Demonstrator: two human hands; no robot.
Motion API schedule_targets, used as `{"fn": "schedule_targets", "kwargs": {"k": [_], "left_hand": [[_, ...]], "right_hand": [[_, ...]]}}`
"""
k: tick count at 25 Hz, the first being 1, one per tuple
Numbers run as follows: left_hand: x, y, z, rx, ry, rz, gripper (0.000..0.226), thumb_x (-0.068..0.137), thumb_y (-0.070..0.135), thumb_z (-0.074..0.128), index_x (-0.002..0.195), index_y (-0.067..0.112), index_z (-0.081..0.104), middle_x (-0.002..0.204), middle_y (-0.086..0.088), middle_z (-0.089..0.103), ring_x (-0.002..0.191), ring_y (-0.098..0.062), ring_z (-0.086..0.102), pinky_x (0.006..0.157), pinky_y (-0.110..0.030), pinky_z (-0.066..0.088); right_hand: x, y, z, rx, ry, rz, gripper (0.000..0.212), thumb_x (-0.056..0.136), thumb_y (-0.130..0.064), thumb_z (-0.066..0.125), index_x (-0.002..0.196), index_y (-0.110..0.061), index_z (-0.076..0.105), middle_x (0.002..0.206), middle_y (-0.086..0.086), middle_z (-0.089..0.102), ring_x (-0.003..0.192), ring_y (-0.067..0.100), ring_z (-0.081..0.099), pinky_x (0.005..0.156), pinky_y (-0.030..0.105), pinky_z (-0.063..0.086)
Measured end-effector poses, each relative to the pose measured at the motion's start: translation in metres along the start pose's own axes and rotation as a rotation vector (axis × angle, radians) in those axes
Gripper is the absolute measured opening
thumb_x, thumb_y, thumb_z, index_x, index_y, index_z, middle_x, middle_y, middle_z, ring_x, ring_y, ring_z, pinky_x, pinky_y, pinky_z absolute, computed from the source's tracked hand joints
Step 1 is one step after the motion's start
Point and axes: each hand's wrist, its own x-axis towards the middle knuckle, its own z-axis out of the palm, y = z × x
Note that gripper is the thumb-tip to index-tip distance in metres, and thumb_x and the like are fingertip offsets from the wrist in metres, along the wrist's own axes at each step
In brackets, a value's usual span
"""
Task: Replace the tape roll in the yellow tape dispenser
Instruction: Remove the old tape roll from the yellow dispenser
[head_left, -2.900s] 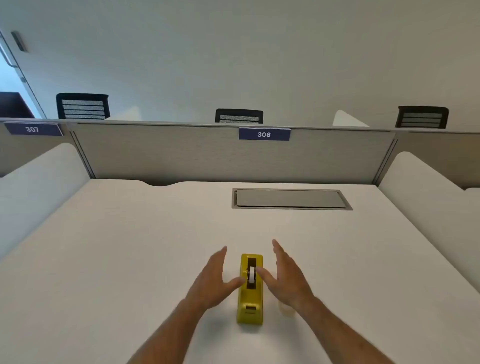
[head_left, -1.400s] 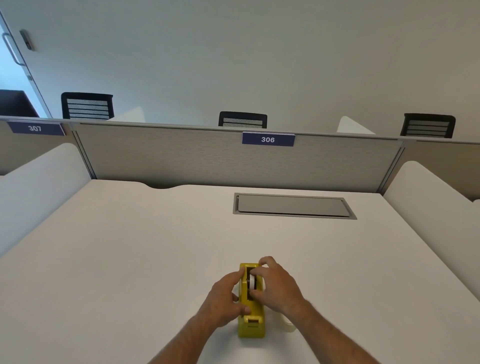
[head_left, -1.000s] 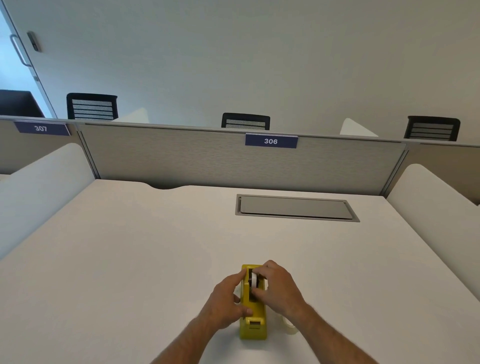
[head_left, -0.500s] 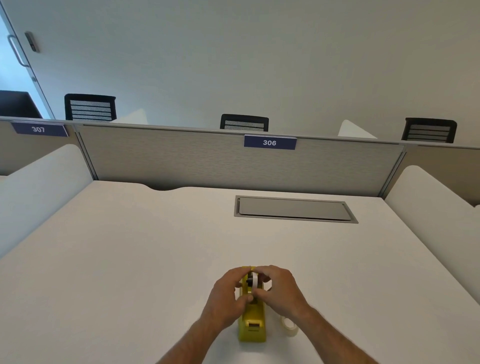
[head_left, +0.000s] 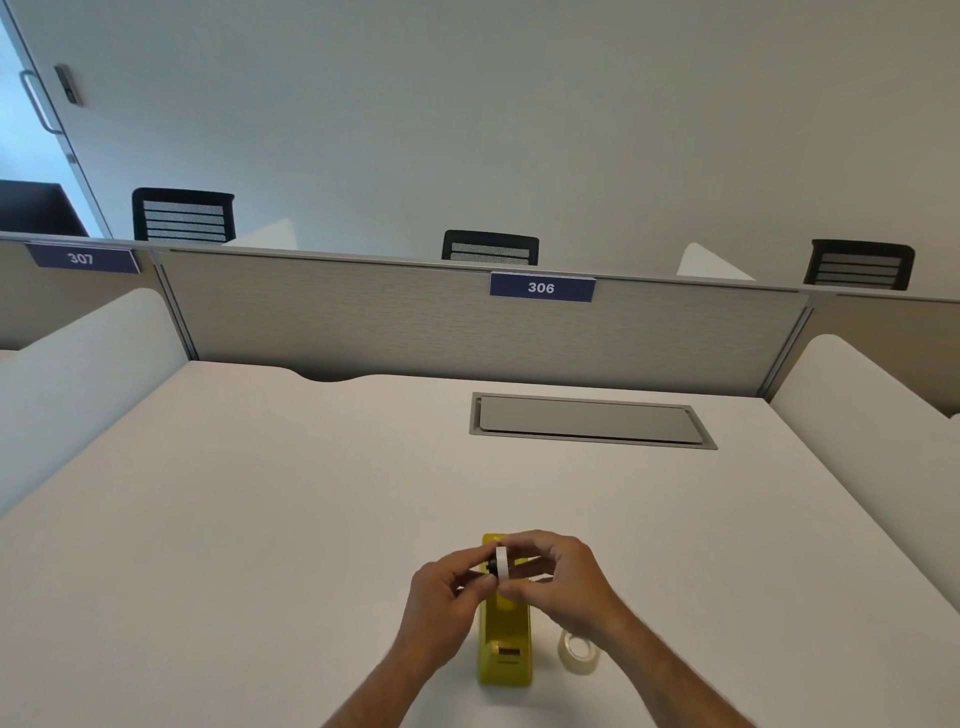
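White tape roll (head_left: 501, 561) on black hub pinched between left hand (head_left: 447, 597) and right hand (head_left: 561, 582), held just above yellow tape dispenser (head_left: 505, 644) near desk (head_left: 260, 519) front edge. Clear spare roll (head_left: 577, 652) lying just right of dispenser.

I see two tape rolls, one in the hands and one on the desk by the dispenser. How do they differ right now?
The held roll looks white and thin with a black hub; the desk roll is clear and wider. The held roll stands on edge above the yellow dispenser, pinched between the left hand and right hand; the desk roll rests untouched on the desk, right of the dispenser. Both are ring-shaped.
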Motion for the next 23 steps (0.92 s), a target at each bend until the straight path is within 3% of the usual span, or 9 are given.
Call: {"fn": "schedule_targets", "kwargs": {"k": [2,4,7,10,13,18,23], "left_hand": [[-0.003,0.004,0.001,-0.066,-0.006,-0.028,0.043,0.089,-0.001,0.064,0.115,0.032,0.073,0.103,0.010,0.079,0.092,-0.015,0.075,0.090,-0.040,0.060],[-0.005,0.009,0.002,-0.144,-0.011,-0.052,0.039,0.090,-0.001,0.063,0.116,0.027,0.073,0.105,0.008,0.078,0.097,-0.016,0.074,0.090,-0.039,0.060],[-0.006,0.013,0.004,-0.229,0.010,-0.097,0.036,0.091,-0.002,0.062,0.116,0.021,0.073,0.108,0.005,0.078,0.098,-0.017,0.074,0.088,-0.037,0.061],[-0.007,0.017,0.008,-0.304,0.044,-0.134,0.033,0.094,-0.001,0.059,0.110,0.022,0.076,0.107,0.000,0.078,0.097,-0.020,0.074,0.084,-0.035,0.062],[-0.010,0.022,0.009,-0.355,0.018,-0.137,0.030,0.097,0.004,0.054,0.105,0.021,0.078,0.103,-0.003,0.079,0.099,-0.022,0.073,0.085,-0.035,0.061],[-0.008,0.020,0.012,-0.219,-0.004,-0.086,0.025,0.094,0.014,0.063,0.109,0.029,0.076,0.102,0.006,0.079,0.100,-0.018,0.073,0.090,-0.041,0.061],[-0.007,0.020,0.011,-0.204,-0.092,-0.117,0.028,0.096,0.012,0.060,0.114,0.028,0.074,0.106,0.006,0.078,0.105,-0.018,0.071,0.093,-0.037,0.059]], "right_hand": [[-0.001,0.002,-0.002,0.112,-0.033,0.017,0.044,0.067,-0.021,0.089,0.107,-0.030,0.074,0.106,-0.001,0.074,0.094,0.021,0.072,0.080,0.040,0.062],[-0.001,0.003,-0.003,0.257,-0.053,0.038,0.035,0.074,-0.015,0.087,0.107,-0.021,0.075,0.108,0.007,0.074,0.097,0.028,0.072,0.078,0.042,0.062],[-0.004,-0.002,-0.004,0.336,-0.006,0.061,0.020,0.082,-0.001,0.078,0.100,-0.010,0.075,0.099,0.012,0.076,0.092,0.029,0.073,0.073,0.037,0.062],[-0.004,-0.003,-0.003,0.343,0.061,0.080,0.015,0.081,-0.002,0.079,0.094,-0.006,0.074,0.091,0.016,0.076,0.086,0.029,0.074,0.070,0.037,0.062],[-0.004,-0.003,-0.002,0.341,0.099,0.086,0.018,0.079,-0.003,0.081,0.095,-0.010,0.075,0.091,0.016,0.076,0.085,0.029,0.074,0.070,0.039,0.063],[-0.006,-0.007,-0.001,0.293,0.035,0.064,0.021,0.078,-0.005,0.082,0.094,-0.017,0.079,0.090,0.011,0.078,0.086,0.027,0.075,0.074,0.039,0.063],[-0.003,-0.002,-0.001,0.236,0.096,0.071,0.024,0.076,0.002,0.082,0.091,-0.017,0.080,0.086,0.012,0.077,0.081,0.028,0.075,0.075,0.043,0.064]]}}
